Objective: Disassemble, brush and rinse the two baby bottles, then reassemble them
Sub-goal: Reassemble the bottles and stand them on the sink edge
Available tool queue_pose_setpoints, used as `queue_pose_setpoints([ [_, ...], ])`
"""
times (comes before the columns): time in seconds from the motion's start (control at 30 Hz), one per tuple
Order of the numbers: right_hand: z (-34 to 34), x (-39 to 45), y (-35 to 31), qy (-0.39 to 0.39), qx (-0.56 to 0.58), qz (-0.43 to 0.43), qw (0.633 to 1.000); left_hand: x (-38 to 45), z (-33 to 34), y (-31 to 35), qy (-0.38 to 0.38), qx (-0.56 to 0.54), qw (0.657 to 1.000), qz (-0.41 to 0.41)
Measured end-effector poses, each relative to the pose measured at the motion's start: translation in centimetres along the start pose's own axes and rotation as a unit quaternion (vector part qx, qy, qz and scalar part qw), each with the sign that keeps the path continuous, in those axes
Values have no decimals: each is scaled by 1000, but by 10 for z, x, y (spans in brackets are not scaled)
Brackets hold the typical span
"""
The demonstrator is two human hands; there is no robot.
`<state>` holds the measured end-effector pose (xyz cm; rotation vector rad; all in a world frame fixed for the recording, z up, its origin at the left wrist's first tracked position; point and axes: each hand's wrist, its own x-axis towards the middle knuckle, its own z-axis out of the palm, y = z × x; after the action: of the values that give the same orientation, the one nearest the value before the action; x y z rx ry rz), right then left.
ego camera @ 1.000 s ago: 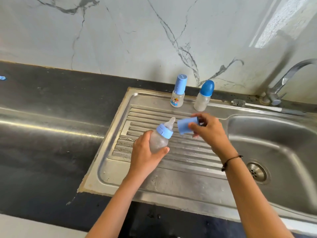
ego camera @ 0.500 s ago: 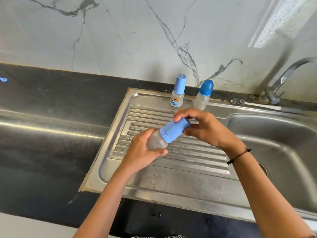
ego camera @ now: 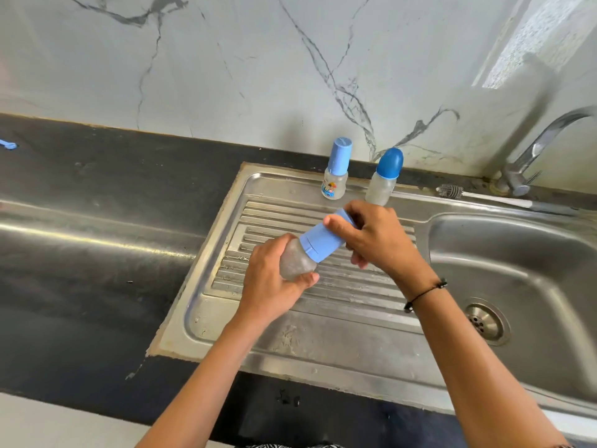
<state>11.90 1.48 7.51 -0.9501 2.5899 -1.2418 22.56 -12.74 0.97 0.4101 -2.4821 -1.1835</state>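
Over the ribbed drainboard [ego camera: 323, 318] I hold a small clear baby bottle [ego camera: 295, 261] tilted up to the right. My left hand [ego camera: 271, 286] grips its clear body from below. A light-blue cap [ego camera: 319, 239] sits over its top, and my right hand [ego camera: 378, 240] grips that cap's far end. Two more capped bottles stand upright at the back of the drainboard: one with a tall light-blue cap and a printed label [ego camera: 336, 171], one with a rounded darker blue cap [ego camera: 386, 177]. A bottle brush [ego camera: 478, 195] lies along the sink's back rim.
A steel sink basin [ego camera: 517, 263] with a drain [ego camera: 486, 321] is on the right, under a curved tap [ego camera: 542, 147]. Dark countertop [ego camera: 80, 253] stretches to the left, with a small blue item [ego camera: 8, 144] at its far left edge. A marble wall rises behind.
A second ago my right hand held the cap apart from the bottle, whose teat showed. The cap now sits over the bottle's top, with my right hand still on it.
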Motion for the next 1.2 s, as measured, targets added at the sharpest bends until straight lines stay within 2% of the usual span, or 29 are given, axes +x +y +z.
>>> queue_pose_setpoints([
  [0.07, 9, 8, -2, 55, -21, 16, 998, -1, 7, 1, -6, -39, 999, -19],
  [0.1, 11, 12, -5, 58, -15, 22, 998, -1, 10, 1, -5, -64, 997, -41],
  [0.23, 21, 20, -14, 22, 158, 60, 985, 9, 13, 5, -4, -177, 976, -123],
  [0.3, 29, 24, -9, -8, 159, 74, 985, 20, 13, 4, 3, -206, 972, -116],
  [0.4, 40, 34, 5, -58, 150, 95, 982, 46, 15, -6, 30, -118, 987, -103],
  [0.5, 46, 52, 12, -43, 188, 91, 977, 73, 12, -10, 33, -52, 992, -113],
  [0.6, 50, 79, 16, 0, 180, 90, 980, 109, 10, -13, -7, -70, 990, -126],
  [0.77, 63, 134, 24, 42, 116, 81, 989, 171, 14, -32, -17, -64, 989, -136],
  [1.0, 84, 191, 47, 27, 32, 108, 993, 223, 21, -55, -10, -56, 985, -162],
  [1.2, 101, 203, 60, 23, -10, 110, 994, 233, 26, -68, -17, -38, 987, -157],
])
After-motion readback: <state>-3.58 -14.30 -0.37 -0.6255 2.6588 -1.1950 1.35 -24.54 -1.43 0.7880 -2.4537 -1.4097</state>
